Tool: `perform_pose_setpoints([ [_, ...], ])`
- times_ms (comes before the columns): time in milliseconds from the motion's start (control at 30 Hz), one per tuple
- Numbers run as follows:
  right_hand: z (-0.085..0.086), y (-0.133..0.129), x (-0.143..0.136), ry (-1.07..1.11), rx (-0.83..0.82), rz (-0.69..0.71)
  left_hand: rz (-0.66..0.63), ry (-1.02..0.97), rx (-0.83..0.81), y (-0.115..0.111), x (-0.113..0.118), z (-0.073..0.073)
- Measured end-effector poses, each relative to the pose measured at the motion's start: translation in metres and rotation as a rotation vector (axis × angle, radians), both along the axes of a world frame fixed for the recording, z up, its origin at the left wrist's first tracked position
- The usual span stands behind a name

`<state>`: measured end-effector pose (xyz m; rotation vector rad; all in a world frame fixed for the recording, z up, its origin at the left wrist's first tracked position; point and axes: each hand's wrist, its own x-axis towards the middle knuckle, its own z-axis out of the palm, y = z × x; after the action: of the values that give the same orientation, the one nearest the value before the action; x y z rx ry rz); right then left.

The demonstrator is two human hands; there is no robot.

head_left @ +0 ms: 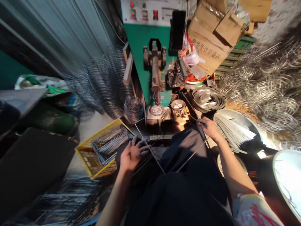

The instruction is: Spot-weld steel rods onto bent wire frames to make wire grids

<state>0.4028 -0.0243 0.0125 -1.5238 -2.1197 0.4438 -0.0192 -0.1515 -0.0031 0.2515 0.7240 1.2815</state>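
My left hand point(131, 154) is in the middle of the view with its fingers stretched and apart. A thin bent metal wire point(152, 153) runs past its fingertips; whether they touch is unclear. The wire has a short bent end near the machine and slopes down toward my lap. Another straight length of wire point(191, 156) rises from my lap toward my right hand point(209, 128). That hand is closed at the right edge of my dark trousers, beside a dark narrow piece. What its fingers grip is too small to make out.
A green machine point(136, 62) with an upright metal arm point(155, 75) stands ahead. To the left are a yellow basket point(86, 163) of metal rods and stacked wire coils point(101, 84). On the right sit a round pan point(255, 130) of strips, a white-lined tub point(288, 179) and tangled wire rings.
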Motion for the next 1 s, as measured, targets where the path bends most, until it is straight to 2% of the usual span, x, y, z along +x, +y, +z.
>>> perform_pose_setpoints([
  [100,0.012,0.028,0.009,-0.083,0.008,0.119,0.069,0.019,-0.017,0.023,0.0,-0.002],
  [167,0.015,0.035,0.011,-0.092,-0.002,0.173,0.078,0.097,-0.033,0.024,-0.001,-0.009],
  [300,0.007,0.044,0.009,-0.065,-0.063,0.244,-0.103,0.269,-0.092,0.011,-0.012,-0.025],
  [367,0.001,0.054,0.004,-0.066,-0.085,0.288,-0.135,0.306,-0.102,0.008,-0.021,-0.028],
  [467,-0.005,0.078,-0.009,-0.073,-0.079,0.298,-0.074,0.292,-0.098,0.015,-0.031,-0.022],
  [567,-0.009,0.102,-0.02,-0.068,-0.058,0.263,-0.014,0.307,-0.086,0.022,-0.032,-0.011],
  [633,-0.011,0.112,-0.024,-0.056,-0.055,0.251,-0.031,0.37,-0.095,0.017,-0.025,-0.008],
  [700,-0.014,0.115,-0.024,-0.041,-0.059,0.241,-0.117,0.413,-0.11,0.004,-0.01,-0.012],
  [867,-0.024,0.106,-0.014,0.018,-0.107,0.201,-0.418,0.407,-0.049,-0.046,0.037,-0.041],
  [1000,-0.033,0.096,-0.012,0.055,-0.194,0.185,-0.541,0.348,-0.007,-0.068,0.054,-0.062],
])
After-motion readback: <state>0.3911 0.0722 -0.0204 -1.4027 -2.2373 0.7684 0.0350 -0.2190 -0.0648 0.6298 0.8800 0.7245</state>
